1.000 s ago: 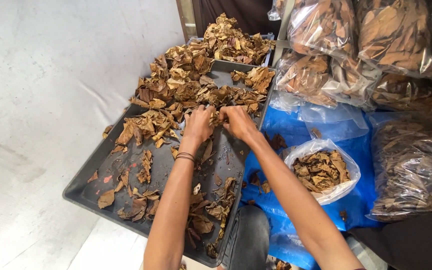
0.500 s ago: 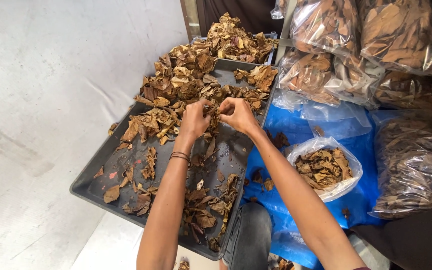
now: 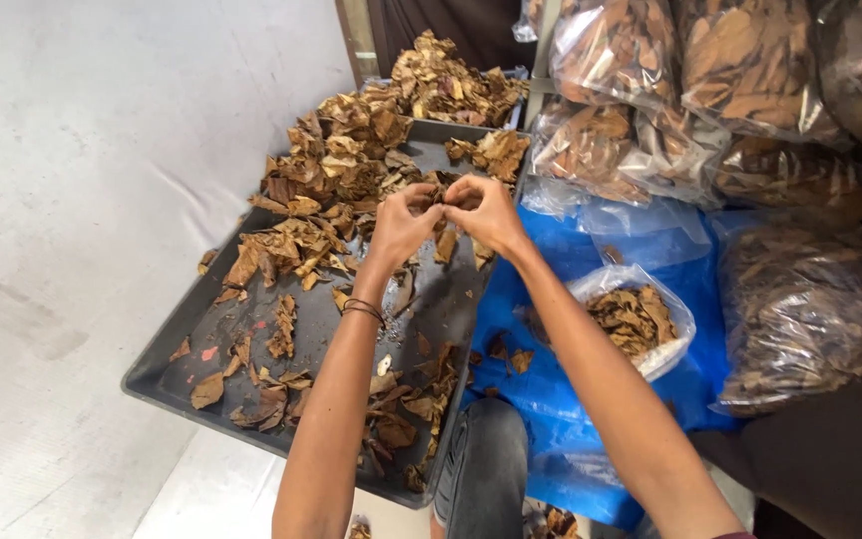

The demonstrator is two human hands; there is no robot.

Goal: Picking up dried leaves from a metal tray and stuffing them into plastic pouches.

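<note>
1. Reaching forward with both arms, the left hand [image 3: 399,228] and right hand [image 3: 486,213] meet fingertip to fingertip above the dark tray [image 3: 157,369].
2. Both hands pinch one dry brown leaf piece [image 3: 441,200] between them.
3. Heaped leaves [image 3: 341,160] lie just beyond; an open plastic bag [image 3: 636,314] sits right of the tray.

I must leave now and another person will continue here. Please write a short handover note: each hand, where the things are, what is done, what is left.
Left hand and right hand: fingertips together above the grey tray, pinching one dried leaf piece.
Big pile of dried leaves at the tray's far end; scattered fragments at the near end.
Open clear bag, partly filled with leaves, lies on the blue sheet.
Done: some leaves bagged. Left: the large pile.
</note>
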